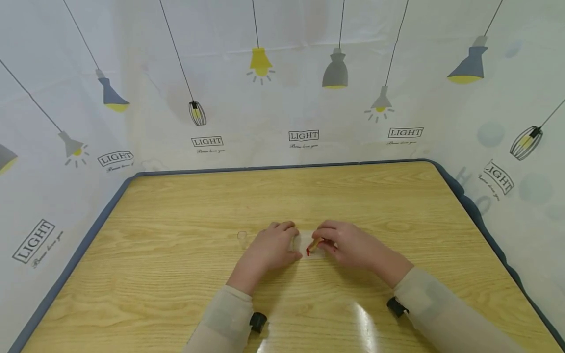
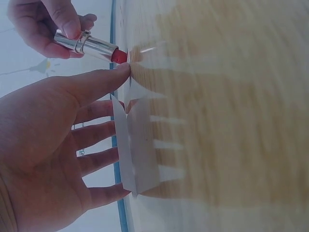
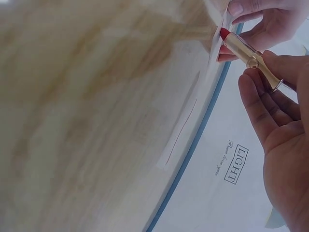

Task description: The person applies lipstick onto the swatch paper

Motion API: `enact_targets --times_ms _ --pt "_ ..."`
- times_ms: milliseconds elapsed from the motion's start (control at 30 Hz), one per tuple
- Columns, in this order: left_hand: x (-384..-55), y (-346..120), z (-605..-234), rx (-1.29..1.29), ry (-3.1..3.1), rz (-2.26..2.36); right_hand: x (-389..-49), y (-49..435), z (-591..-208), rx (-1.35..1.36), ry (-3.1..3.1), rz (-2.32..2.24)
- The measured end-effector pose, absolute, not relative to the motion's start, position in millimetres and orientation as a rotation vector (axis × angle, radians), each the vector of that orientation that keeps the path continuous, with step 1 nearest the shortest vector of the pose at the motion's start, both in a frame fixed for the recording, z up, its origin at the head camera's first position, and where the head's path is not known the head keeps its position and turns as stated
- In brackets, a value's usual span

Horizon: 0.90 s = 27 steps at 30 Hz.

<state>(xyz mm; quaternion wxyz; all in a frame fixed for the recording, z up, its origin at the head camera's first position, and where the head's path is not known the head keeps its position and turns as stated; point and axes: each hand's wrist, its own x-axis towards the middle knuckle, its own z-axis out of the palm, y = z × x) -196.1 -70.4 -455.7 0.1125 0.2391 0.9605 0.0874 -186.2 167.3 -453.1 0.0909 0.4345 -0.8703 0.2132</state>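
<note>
Pinching the lipstick by its shiny tube, the right hand holds it low over the table, with the red tip close to the left thumb. The left hand is spread wide, its fingertips at the bent white paper. The tube looks light, hard and slippery, but the red tip is likely soft and easy to squash, so the tube is best to hold

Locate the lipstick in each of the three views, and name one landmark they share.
Head: lipstick just right of centre, below the middle.
Left wrist: lipstick near the top, left of centre.
Right wrist: lipstick in the upper right.
Shared landmark: the right hand, holding it.
</note>
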Motion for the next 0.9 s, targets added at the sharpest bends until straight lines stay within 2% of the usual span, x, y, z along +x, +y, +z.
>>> enact_targets --times_ms 367,900 --pt "-195.2 -70.0 -453.2 0.690 2.814 0.256 -204.2 168.5 -453.7 1.258 -2.567 0.603" --pt "-198.2 -68.6 -457.6 0.690 2.823 0.220 -212.9 164.2 -451.5 1.122 -2.687 0.600"
